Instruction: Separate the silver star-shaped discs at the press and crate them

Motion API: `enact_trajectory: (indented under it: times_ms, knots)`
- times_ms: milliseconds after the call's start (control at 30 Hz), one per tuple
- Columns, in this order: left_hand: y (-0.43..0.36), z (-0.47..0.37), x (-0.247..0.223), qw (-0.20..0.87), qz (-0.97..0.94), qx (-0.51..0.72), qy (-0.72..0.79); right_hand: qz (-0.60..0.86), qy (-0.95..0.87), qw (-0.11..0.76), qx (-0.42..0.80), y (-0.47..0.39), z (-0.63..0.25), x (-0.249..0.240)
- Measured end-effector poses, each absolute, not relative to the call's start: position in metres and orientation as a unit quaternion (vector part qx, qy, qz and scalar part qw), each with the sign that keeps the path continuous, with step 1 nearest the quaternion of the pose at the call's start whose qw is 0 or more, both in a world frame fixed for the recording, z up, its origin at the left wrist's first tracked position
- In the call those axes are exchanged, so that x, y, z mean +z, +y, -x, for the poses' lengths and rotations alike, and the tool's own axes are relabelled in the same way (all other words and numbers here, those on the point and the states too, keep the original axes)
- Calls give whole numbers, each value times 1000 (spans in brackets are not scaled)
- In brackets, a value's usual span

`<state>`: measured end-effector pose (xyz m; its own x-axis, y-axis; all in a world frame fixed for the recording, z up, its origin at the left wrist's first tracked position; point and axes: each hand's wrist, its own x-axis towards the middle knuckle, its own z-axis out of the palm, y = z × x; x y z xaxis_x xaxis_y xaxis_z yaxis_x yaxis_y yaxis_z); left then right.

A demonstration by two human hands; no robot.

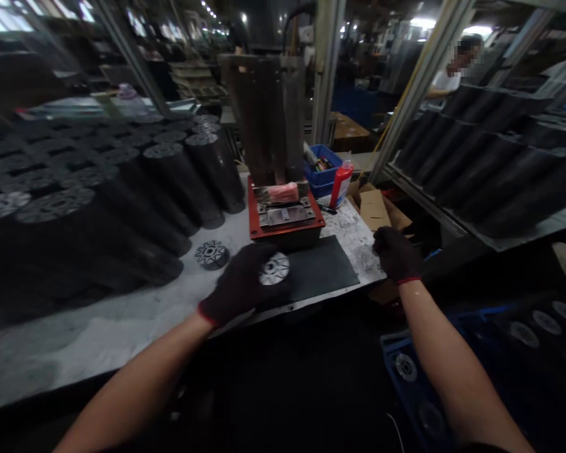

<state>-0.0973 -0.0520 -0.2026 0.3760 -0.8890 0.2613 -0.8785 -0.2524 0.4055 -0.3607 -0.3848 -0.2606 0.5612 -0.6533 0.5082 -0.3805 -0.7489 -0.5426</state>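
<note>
My left hand point(245, 277), in a dark glove with a red cuff, is closed around a round slotted metal core point(274, 269). The core's pale end face, with a hole in its middle, is turned towards me above a dark mat point(327, 267). A similar slotted core point(211, 253) stands on the bench just left of that hand. My right hand point(397, 253), gloved the same way, is over the bench's right edge with its fingers curled in. Whatever those fingers may hold is hidden. Behind the mat sits a red-framed fixture point(287, 217) with metal blocks on top.
Tall stacks of dark cores point(165, 176) crowd the left of the white bench point(104, 343). A blue bin point(323, 167) and a red bottle point(341, 184) stand behind the mat. More stacks fill a right-hand shelf point(490, 229). A blue crate point(390, 343) holds cores. Another person point(446, 82) is beyond.
</note>
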Motion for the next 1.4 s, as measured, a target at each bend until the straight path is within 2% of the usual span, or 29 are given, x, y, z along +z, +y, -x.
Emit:
enact_trajectory:
  times_ms: [167,233,300,400,533,733,800,833,900,967,1033,1167,1400]
  knots:
    - [-103,118,-227,244,-735,-80,-628,823,332,233,-397,-354,332,-247]
    - [-110,116,-238,246,-729,-91,-632,841,268,230,-409,-334,308,-230]
    - [-111,112,-247,253,-715,-103,-644,887,125,207,-393,-316,277,-208]
    - [-105,105,-252,276,-689,-121,-660,949,-58,111,-290,-303,224,-178]
    - [-102,99,-255,300,-685,-135,-650,966,-122,24,-227,-317,176,-170]
    - [-103,98,-253,293,-683,-150,-651,968,-118,18,-222,-331,166,-174]
    - [-102,99,-250,283,-680,-145,-661,968,-98,39,-229,-319,176,-174]
    - [-102,100,-249,280,-678,-143,-664,964,-66,77,-247,-309,184,-177]
    - [-103,102,-247,282,-687,-141,-654,924,64,216,-309,-285,207,-187]
    - [-108,106,-245,291,-707,-145,-628,814,252,380,-360,-260,234,-205]
    - [-113,110,-241,298,-725,-152,-603,784,307,417,-342,-242,256,-225]
    - [-118,117,-228,292,-752,-156,-570,776,349,418,-318,-227,269,-249]
    - [-116,118,-226,299,-741,-181,-573,802,335,354,-345,-222,272,-263]
